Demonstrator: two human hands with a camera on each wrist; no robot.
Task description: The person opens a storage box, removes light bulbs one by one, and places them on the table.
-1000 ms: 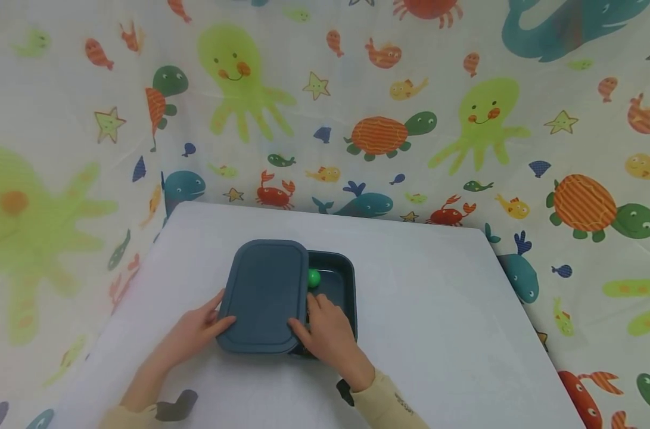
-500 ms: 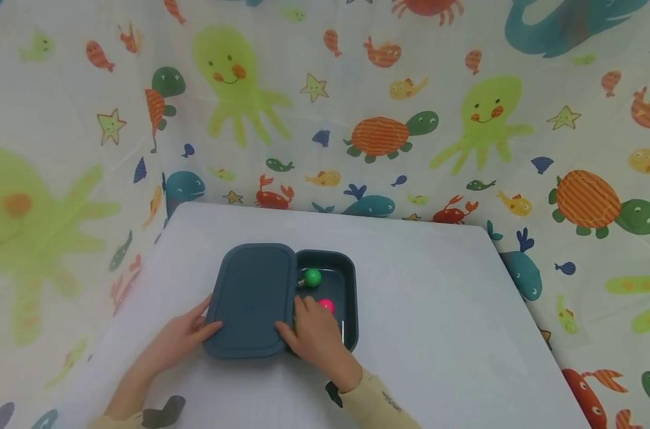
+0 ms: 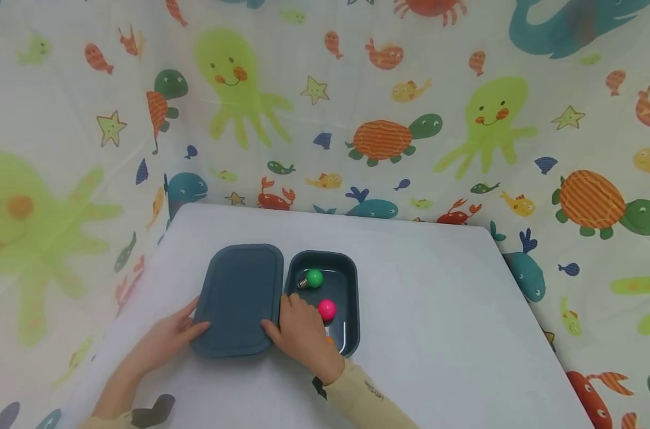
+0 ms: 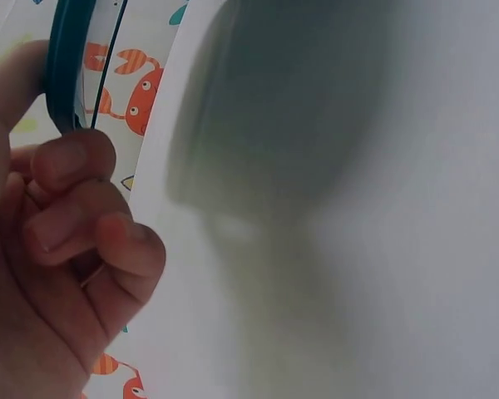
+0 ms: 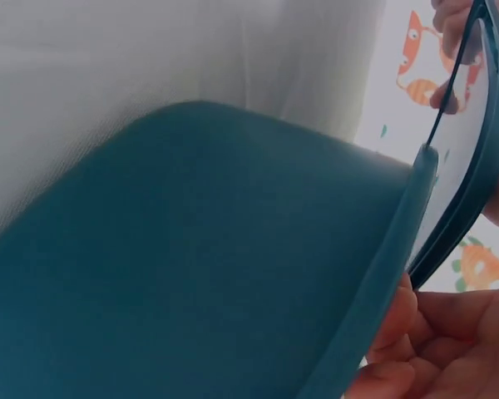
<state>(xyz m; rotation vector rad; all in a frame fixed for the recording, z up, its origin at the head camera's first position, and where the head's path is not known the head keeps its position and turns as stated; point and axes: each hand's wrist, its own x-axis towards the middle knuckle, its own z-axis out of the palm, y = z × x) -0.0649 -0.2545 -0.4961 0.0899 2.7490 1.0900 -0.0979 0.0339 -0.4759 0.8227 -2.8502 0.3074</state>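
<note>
The box (image 3: 353, 280) stands open on the white table (image 3: 437, 298), just right of the lid (image 3: 239, 298), with a sea-creature cloth (image 3: 314, 59) behind. In it lie a green bulb (image 3: 314, 278) towards the far side, a pink ball (image 3: 327, 309) nearer me, and an orange thing (image 3: 330, 341), mostly hidden; my right hand (image 3: 303, 330) and wrist block my view of the near-left part. I pinch the lid by its two side edges, left hand (image 3: 169, 336) on one, right hand on the other, above the table. A second ago the lid covered the box's left half; now it has shifted left, clear of it, so the bulb's metal base and the pink ball show.
</note>
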